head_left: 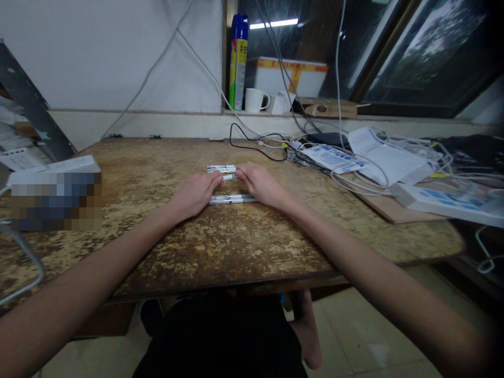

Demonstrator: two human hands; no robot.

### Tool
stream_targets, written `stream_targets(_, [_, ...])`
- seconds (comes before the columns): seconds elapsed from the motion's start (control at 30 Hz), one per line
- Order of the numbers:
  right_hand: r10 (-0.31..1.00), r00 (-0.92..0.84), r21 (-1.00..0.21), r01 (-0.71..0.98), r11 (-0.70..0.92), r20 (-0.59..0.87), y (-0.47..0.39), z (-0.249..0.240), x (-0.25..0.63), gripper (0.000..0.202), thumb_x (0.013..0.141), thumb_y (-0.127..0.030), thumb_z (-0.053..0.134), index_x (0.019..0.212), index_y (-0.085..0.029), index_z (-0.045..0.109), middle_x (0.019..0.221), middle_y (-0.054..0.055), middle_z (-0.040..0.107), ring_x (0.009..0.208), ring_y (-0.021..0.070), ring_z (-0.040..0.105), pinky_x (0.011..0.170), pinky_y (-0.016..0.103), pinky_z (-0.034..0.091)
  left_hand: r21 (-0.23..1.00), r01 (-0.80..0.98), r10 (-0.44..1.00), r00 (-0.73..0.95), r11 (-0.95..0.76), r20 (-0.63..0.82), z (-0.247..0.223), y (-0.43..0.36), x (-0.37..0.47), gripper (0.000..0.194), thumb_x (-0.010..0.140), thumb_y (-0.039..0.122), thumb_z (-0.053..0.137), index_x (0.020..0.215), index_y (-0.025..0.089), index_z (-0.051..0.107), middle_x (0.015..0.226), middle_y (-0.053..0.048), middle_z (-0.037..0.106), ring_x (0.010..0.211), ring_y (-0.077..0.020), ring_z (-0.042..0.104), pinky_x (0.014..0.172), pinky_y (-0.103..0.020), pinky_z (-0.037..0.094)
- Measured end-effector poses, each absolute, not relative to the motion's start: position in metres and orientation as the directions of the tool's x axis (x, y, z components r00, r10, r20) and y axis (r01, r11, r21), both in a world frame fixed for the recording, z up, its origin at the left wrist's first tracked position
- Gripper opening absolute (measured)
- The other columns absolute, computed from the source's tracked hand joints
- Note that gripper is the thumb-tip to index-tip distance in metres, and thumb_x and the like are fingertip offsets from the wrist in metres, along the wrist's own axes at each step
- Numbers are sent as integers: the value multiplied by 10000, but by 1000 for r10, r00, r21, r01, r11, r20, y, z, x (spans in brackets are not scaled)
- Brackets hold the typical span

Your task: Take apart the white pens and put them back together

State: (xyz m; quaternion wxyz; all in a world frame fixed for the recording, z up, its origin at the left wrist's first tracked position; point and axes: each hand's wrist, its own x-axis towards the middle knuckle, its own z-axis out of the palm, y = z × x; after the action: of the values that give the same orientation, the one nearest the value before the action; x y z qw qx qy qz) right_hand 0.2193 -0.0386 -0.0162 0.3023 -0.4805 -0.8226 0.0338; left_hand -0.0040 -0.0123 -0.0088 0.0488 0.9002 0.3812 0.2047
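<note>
Between my two hands is a white pen [228, 177], its left end pinched in my left hand [196, 193] and its right end in my right hand [258, 184]. Just behind it, a small group of white pens [221, 169] lies side by side on the worn wooden table [220, 247]. Nearer to me lies another row of white pens [232, 199], whose right end runs under my right hand. Both hands have their fingers closed, and the fingertips partly cover the held pen.
Papers [389, 157], tangled cables and a white box [444, 202] crowd the table's right side. A white case [74, 169] stands at the left. On the sill are a spray can [238, 63] and a white mug [255, 100]. A black cable [252, 148] curls behind the pens.
</note>
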Motion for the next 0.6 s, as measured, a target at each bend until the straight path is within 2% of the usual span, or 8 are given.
stream_targets(0.17, [729, -373, -352, 692, 631, 574, -37, -13, 224, 118, 1036, -296, 506, 1025, -209, 585, 1088, 109, 647, 1033, 264, 550, 934, 373, 411, 258, 646, 689, 612, -719, 388, -5, -8, -6, 464, 1083, 414, 313, 1144, 175, 706, 1125, -121, 753, 1015, -299, 674, 934, -393, 487])
stream_targets(0.27, [756, -354, -400, 683, 611, 550, -37, -12, 225, 162, 1026, -361, 568, 1091, -217, 605, 1100, 104, 674, 1024, 260, 580, 920, 375, 421, 263, 606, 657, 640, -751, 399, -7, -2, -11, 467, 1089, 429, 320, 1217, 202, 706, 1285, -101, 725, 1141, -298, 657, 1023, -414, 470])
stream_targets(0.37, [805, -366, -439, 695, 570, 467, -37, -15, 225, 254, 1075, -366, 462, 961, -216, 632, 981, 92, 689, 939, 246, 605, 880, 372, 422, 269, 600, 656, 656, -753, 373, -9, 3, -17, 464, 1086, 467, 346, 1235, 225, 713, 1325, -88, 718, 1172, -302, 654, 1044, -426, 466])
stream_targets(0.5, [770, -347, -480, 625, 615, 535, -39, -19, 220, 59, 1019, -266, 571, 999, -215, 595, 1050, 88, 680, 998, 234, 597, 896, 347, 443, 298, 604, 673, 658, -739, 336, -8, 0, -21, 444, 1084, 473, 373, 1218, 242, 728, 1315, -79, 727, 1162, -310, 665, 1032, -439, 474])
stream_targets(0.6, [782, -303, -536, 591, 603, 545, -42, -18, 215, 96, 986, -300, 629, 1028, -218, 602, 1090, 82, 683, 1028, 232, 601, 903, 340, 451, 329, 589, 674, 657, -739, 338, -6, -5, -21, 432, 1087, 461, 377, 1243, 259, 725, 1330, -71, 719, 1187, -303, 658, 1057, -447, 462])
